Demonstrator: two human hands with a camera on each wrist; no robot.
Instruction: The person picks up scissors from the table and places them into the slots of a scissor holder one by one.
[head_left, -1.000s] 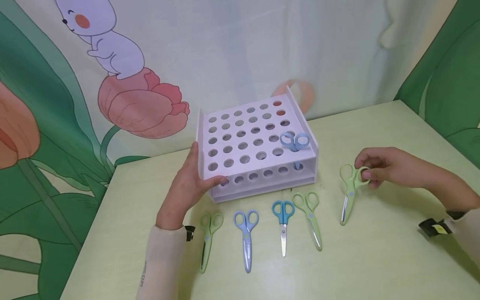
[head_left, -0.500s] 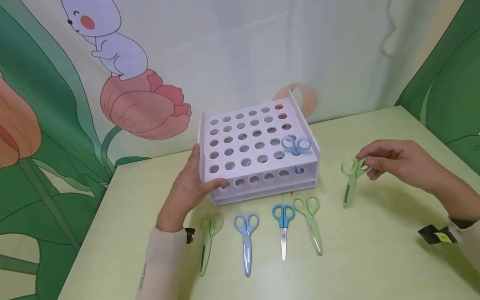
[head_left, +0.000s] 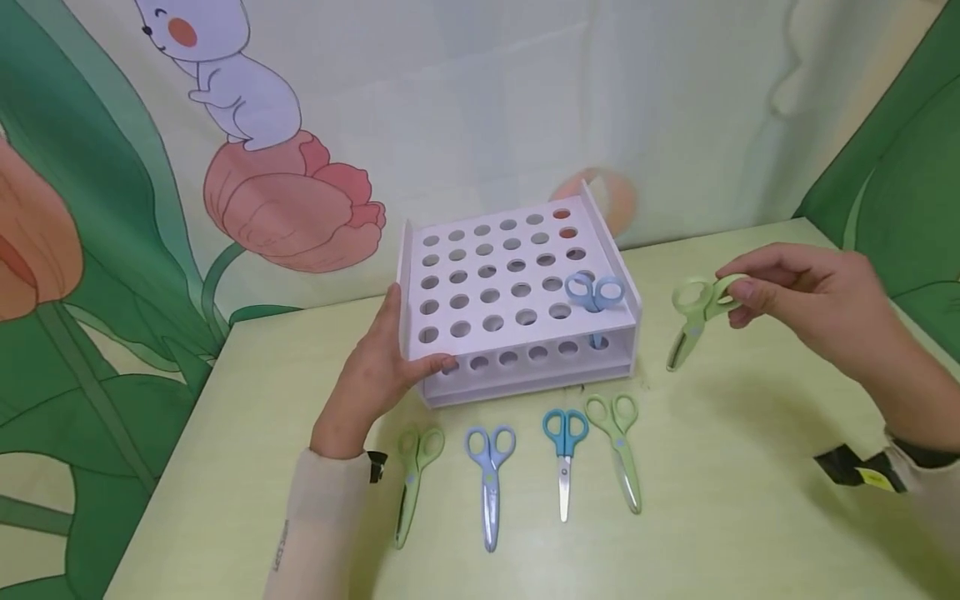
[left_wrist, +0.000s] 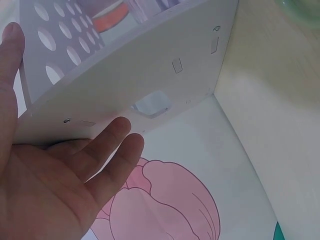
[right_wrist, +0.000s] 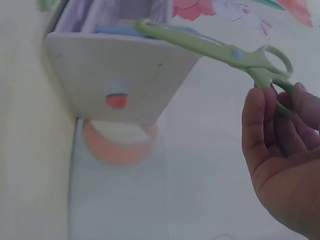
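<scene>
My right hand [head_left: 806, 296] pinches one finger loop of light green scissors [head_left: 693, 321], holding them above the table to the right of a white rack [head_left: 517, 321] full of round holes. In the right wrist view, the blades of the green scissors [right_wrist: 200, 45] overlap the rack's side panel [right_wrist: 125, 75]. My left hand [head_left: 375, 379] rests against the rack's left side, thumb along the front edge. Its fingers [left_wrist: 107, 142] lie fairly straight by the side panel [left_wrist: 145, 85]. Light blue scissors [head_left: 595, 292] stand handles up in the rack's front right hole.
In front of the rack, several scissors lie on the table [head_left: 712, 517]: green ones [head_left: 411, 483], lilac-blue ones [head_left: 491, 483], teal-handled ones [head_left: 564, 458] and another green pair [head_left: 621, 454]. A printed curtain [head_left: 480, 108] hangs behind the rack.
My right hand has lifted the green scissors off the table, moving them up and away toward the back. My left hand has stayed on the rack.
</scene>
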